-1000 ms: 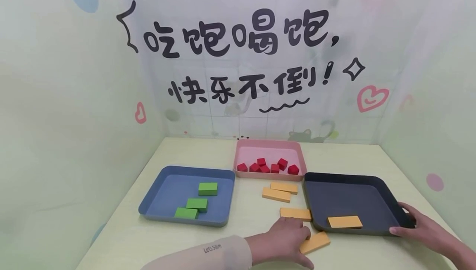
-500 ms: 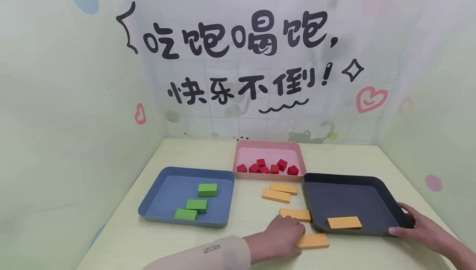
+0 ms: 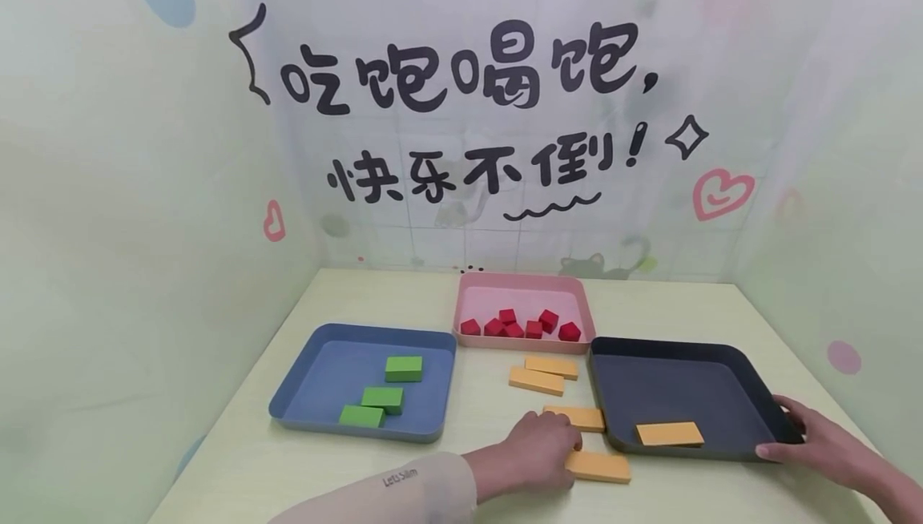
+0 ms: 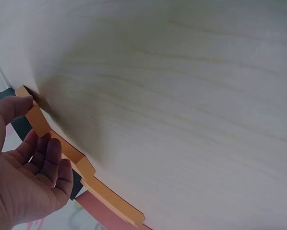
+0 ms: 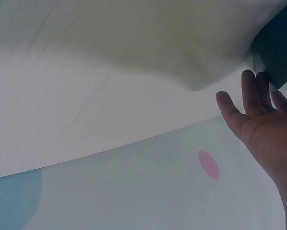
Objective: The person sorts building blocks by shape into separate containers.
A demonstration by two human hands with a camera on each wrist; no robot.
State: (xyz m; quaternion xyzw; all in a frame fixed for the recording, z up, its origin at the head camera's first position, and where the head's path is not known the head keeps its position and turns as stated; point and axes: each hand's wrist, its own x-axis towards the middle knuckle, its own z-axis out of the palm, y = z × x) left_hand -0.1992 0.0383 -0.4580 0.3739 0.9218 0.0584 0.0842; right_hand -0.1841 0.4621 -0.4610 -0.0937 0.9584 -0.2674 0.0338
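My left hand (image 3: 535, 450) pinches the left end of a flat, light-orange block (image 3: 600, 467) on the table in front of the black tray (image 3: 667, 388). In the left wrist view, thumb and index finger lie on either side of that block (image 4: 38, 120), the other fingers loosely bent. Just beyond the knuckles, a second light-orange block (image 3: 582, 418) touches the tray's left side and is partly covered. One more orange block (image 3: 669, 433) lies inside the tray, at its front. At the tray's near right corner, my right hand (image 3: 818, 445) holds the rim with thumb and fingers.
Two orange blocks (image 3: 537, 380) lie close together farther back. On the left stands a blue tray (image 3: 339, 356) with green blocks (image 3: 382, 399). A pink tray (image 3: 519, 292) with several red pieces (image 3: 534, 329) stands at the back. Printed curtains surround the table.
The orange block has been turned from slanted to nearly parallel with the tray's front edge and shifted slightly left. My left hand has moved left to its end. My right hand stays put.
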